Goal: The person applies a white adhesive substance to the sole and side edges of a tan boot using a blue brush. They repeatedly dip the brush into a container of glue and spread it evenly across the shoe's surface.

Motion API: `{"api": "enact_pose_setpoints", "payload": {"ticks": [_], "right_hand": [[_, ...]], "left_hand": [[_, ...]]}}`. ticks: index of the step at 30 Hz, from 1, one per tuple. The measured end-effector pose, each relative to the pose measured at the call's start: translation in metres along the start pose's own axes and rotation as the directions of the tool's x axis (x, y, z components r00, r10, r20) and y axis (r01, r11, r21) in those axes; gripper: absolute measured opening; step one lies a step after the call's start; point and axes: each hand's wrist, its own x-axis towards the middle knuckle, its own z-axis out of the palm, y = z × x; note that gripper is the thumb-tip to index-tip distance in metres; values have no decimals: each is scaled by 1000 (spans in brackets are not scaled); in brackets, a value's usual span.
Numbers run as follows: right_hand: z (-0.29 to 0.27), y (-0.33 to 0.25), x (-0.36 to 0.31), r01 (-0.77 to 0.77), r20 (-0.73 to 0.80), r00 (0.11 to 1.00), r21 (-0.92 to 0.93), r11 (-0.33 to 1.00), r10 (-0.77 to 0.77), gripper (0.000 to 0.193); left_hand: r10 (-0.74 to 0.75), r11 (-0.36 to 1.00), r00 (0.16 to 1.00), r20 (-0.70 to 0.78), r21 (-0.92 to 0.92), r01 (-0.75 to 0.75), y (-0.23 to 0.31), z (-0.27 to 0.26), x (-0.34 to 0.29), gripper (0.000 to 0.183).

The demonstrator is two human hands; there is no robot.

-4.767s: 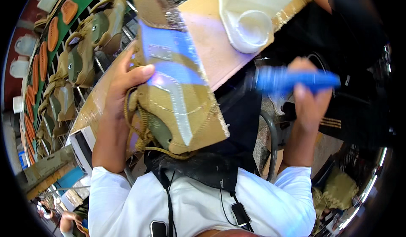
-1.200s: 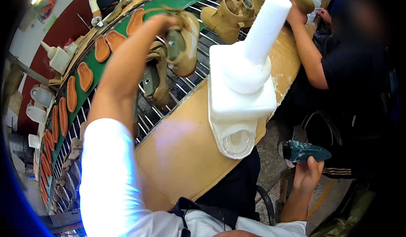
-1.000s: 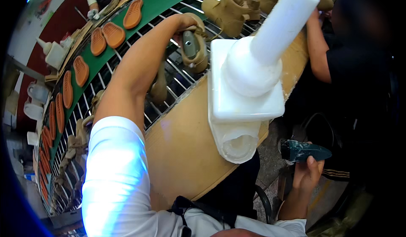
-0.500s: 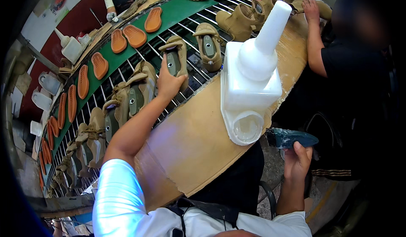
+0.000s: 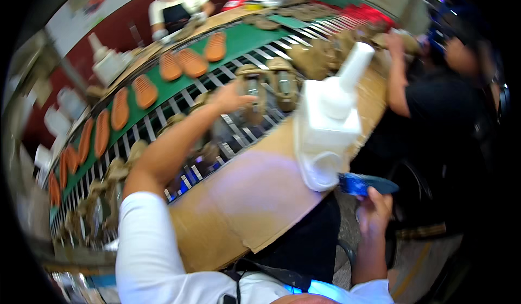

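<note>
Running up from the lower left, a line of orange soles (image 5: 119, 109) lies spaced out on a green strip (image 5: 239, 42), and below them several tan shoes (image 5: 111, 176) stand close together on a rack of metal rollers (image 5: 233, 133). Behind the strip, at the top, a person (image 5: 176, 11) in a pale shirt, dark apron and pale gloves bends over the work. The left hand (image 5: 234, 97) reaches out across the rack, its thumb parted from the fingers, over the near side of a tan shoe (image 5: 253, 106) with a grey-green sole insert; blur hides whether it grips that shoe or merely touches it. Just to the right, a matching shoe (image 5: 284, 84) sits on the rollers. The brown cardboard surface (image 5: 228, 195) slants up in front of the rack, carrying a square white bottle (image 5: 329, 125) whose tapered spout leans toward the upper right, with a round cup (image 5: 324, 168) at its near end. Beside the cup, the right hand (image 5: 375, 209) is closed on a blue tool (image 5: 374, 184) (its left end close to the cup's rim, though I cannot tell if they touch). Farther right, a co-worker (image 5: 434, 95) in dark clothes extends an arm toward more tan shoes (image 5: 347, 40).
</note>
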Motion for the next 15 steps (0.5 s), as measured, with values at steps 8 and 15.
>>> {"api": "enact_pose_setpoints", "payload": {"ticks": [8, 15], "right_hand": [[-19, 10, 1, 30, 151, 988, -9, 1000, -28, 16], [-26, -2, 2, -73, 128, 989, -1, 997, 73, 16]], "left_hand": [[66, 988, 980, -187, 149, -38, -91, -53, 12, 48], [-356, 867, 836, 418, -186, 463, -125, -14, -9, 49]]}}
